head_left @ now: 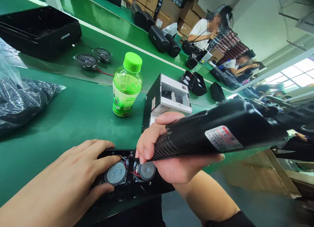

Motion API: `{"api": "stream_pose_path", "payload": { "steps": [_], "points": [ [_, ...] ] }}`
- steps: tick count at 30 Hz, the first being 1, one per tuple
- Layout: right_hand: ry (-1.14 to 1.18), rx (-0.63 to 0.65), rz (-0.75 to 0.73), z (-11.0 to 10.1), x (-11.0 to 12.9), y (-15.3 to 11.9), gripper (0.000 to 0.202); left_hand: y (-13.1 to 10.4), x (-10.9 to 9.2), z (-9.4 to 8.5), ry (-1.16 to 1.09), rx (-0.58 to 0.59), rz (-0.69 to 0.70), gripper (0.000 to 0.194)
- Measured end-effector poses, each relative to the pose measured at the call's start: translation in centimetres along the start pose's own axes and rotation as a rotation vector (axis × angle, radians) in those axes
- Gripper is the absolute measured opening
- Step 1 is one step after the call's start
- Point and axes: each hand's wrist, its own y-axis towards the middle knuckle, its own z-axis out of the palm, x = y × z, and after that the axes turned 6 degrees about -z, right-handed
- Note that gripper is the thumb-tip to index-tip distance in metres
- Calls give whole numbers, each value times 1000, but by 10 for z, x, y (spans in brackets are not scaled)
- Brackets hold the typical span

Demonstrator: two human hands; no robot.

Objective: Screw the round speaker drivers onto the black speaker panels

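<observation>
A black speaker panel (160, 185) lies at the front edge of the green bench, holding two round speaker drivers, the left one (115, 173) and the right one (147, 170), magnets upward. Thin red wires (133, 172) run between them. My left hand (80, 168) grips the panel's left end, its fingers and thumb around the left driver. A black electric screwdriver (186, 137) with a white label is wrapped in my right hand (169, 161). Its tip points down at the panel between the drivers, partly hidden by my fingers.
Behind the panel stand a green-capped bottle (127, 86) and a white-and-black machine (169, 94). At left are a plastic bag of dark parts (24, 102) and a black speaker housing (41, 34). Loose speakers (87, 61) lie mid-bench. Co-workers (203, 29) sit across.
</observation>
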Motion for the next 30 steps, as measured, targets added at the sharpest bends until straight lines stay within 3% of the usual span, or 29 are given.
{"api": "stream_pose_path", "payload": {
  "steps": [6,11,16,19,25,30],
  "points": [
    [-7,17,-57,0,-12,-3,78,2,-2,-2,-11,12,-18,62],
    [-41,112,-155,-8,-29,-9,74,12,-5,-8,-38,36,0,59],
    [-188,172,-57,-12,-37,-12,97,21,-10,-17,18,119,-59,49],
    [-172,210,-64,-13,-40,-13,96,22,-12,-19,20,160,-96,44],
    [-147,277,-12,-23,-47,-17,102,23,-10,-18,-34,135,-163,33],
    [-62,268,-80,-29,-63,-23,88,19,-3,-12,2,166,-155,38]
  ]
}}
